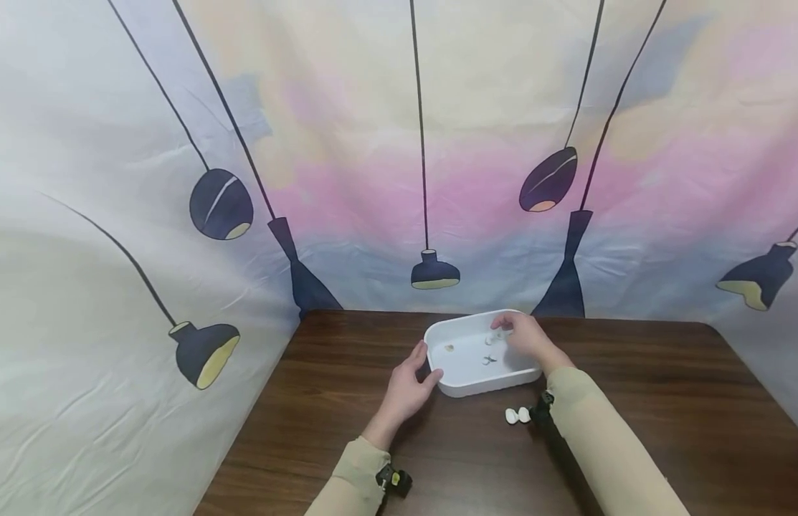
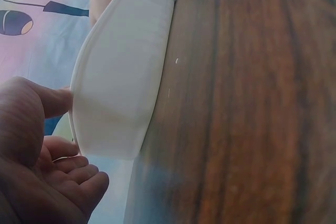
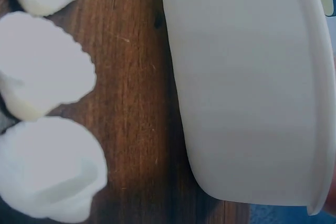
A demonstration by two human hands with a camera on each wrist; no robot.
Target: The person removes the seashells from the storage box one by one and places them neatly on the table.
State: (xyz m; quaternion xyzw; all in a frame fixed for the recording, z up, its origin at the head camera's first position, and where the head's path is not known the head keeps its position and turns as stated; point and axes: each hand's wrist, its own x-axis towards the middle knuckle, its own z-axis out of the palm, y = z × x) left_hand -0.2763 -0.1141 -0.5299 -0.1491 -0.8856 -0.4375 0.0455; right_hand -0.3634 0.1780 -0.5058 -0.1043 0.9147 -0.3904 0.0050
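A white tray (image 1: 459, 390) with raised walls stands on the table. At its near left corner my left hand (image 1: 408, 383) holds the rim between thumb and fingers; in the left wrist view the thumb (image 2: 56, 101) meets the rim. My right hand (image 1: 526, 335) reaches over the far right part of the tray, its fingers bent down inside. Small whitish pieces (image 1: 490, 340) lie right at those fingertips, and I cannot tell whether one is pinched. A greyish small piece (image 1: 490, 360) and a tan one (image 1: 449, 348) lie on the tray floor.
White scalloped shells (image 3: 47, 64) lie on the brown wooden table (image 1: 347, 358) in front of the tray, close by the right wrist's black camera (image 1: 542, 408). Behind the table hangs a cloth (image 1: 373, 179) printed with lamps. Another black device (image 1: 393, 480) sits on the left wrist.
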